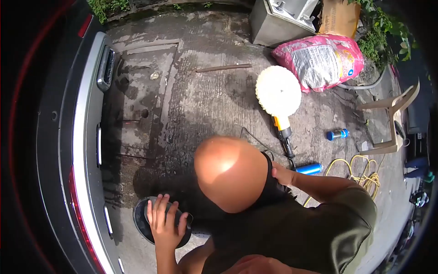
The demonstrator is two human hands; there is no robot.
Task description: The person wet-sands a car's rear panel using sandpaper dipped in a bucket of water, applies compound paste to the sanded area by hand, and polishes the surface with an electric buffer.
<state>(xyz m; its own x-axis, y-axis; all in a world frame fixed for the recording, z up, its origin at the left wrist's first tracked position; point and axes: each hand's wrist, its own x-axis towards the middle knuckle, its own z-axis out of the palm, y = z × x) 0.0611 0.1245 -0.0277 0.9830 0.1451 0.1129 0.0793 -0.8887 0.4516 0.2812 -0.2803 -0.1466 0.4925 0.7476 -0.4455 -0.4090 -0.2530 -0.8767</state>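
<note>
My left hand (165, 221) lies with its fingers spread over a dark, rounded thing (140, 218) on the ground, possibly the toe of a shoe; I cannot tell for sure. My right hand (282, 175) is against the dark shorts at my raised, bent knee (230, 171), its fingers mostly hidden behind the leg. On the concrete just beyond that hand lie a blue can (309, 169) and a yellow and black power polisher (282, 124). The polisher's fluffy white pad (278, 91) faces up, and its dark cord runs back near my knee.
A vehicle's rear bumper (86, 137) runs along the left. A smaller blue can (337, 134), a coiled yellow cord (365, 176) and an overturned plastic chair (390, 123) are at right. Farther back are a pink sack (319, 61), a stick (223, 68) and a concrete block (278, 27).
</note>
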